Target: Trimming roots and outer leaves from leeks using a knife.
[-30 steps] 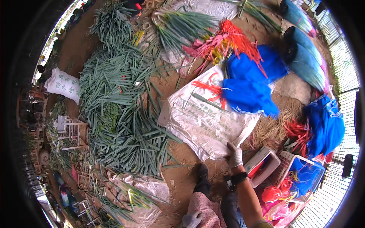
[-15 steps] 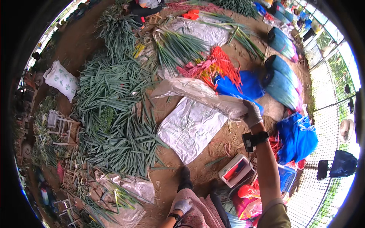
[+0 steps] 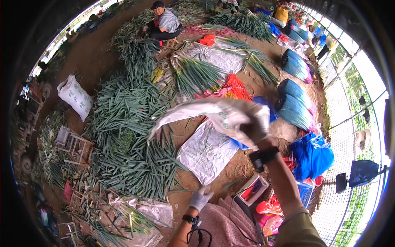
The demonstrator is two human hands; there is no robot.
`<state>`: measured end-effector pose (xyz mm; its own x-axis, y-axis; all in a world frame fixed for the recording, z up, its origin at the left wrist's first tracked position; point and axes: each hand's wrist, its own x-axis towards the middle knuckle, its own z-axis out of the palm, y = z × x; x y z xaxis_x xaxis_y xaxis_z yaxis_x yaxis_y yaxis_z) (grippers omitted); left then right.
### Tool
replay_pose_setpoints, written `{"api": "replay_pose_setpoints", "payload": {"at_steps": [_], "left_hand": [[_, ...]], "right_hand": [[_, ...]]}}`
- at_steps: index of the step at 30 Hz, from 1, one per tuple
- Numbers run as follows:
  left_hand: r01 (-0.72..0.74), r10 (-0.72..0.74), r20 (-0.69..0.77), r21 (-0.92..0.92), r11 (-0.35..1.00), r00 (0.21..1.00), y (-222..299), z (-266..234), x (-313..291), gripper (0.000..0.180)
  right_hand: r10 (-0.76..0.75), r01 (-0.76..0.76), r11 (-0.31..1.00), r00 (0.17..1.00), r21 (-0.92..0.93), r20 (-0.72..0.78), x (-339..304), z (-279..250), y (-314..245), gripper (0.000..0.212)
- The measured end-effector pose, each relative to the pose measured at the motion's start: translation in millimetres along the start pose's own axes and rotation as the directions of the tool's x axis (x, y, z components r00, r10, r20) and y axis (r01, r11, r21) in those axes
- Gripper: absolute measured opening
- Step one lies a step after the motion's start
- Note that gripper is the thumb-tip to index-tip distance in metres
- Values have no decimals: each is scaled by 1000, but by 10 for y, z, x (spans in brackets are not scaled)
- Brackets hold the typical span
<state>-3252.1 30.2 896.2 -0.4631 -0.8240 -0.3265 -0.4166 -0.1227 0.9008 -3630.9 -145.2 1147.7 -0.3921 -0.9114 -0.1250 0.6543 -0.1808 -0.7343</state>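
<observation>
My right hand (image 3: 256,128), in a pale glove, grips one end of a whitish woven sack (image 3: 197,109). The sack stretches out to the left through the air, its far end drooping toward the leek pile. Beneath it, another white woven sack (image 3: 207,152) lies flat on the soil, partly covered from view. My left hand (image 3: 200,198), also gloved, is low in front of my pink patterned apron (image 3: 218,222). Its fingers are curled in, and nothing shows in them.
A big heap of green leeks (image 3: 131,148) spreads at left, beside a stuffed white sack (image 3: 76,96) and a small stool (image 3: 74,144). Red strips (image 3: 236,85) and blue-wrapped bundles (image 3: 294,103) lie beyond. A box (image 3: 253,190) stands near my right arm. A person (image 3: 166,22) sits far off.
The sack in my right hand has swung, its free end moving left and down. My left hand has risen off the apron. The view has tilted, bringing the seated person fully in.
</observation>
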Motion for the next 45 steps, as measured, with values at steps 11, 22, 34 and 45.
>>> {"api": "replay_pose_setpoints", "payload": {"at_steps": [11, 22, 34, 45], "left_hand": [[-20, -264, -393, -588, 809, 881, 1704, 738, 990, 59], [-665, -197, -859, -494, 560, 473, 2483, -831, 187, 37], [-672, -28, -982, -149, 725, 188, 3418, -1965, -2739, 47], [-503, -194, -907, 22, 864, -374, 2705, -2588, -6366, 58]], "right_hand": [[199, -23, 863, 934, -504, 298, -2188, 1362, 1385, 48], [482, -158, 866, 522, -475, 704, -1426, -1325, 255, 53], [840, 161, 286, 432, -945, 328, -929, -3119, 2995, 126], [875, -963, 45, -90, -266, 475, -3439, 421, 4822, 60]]}}
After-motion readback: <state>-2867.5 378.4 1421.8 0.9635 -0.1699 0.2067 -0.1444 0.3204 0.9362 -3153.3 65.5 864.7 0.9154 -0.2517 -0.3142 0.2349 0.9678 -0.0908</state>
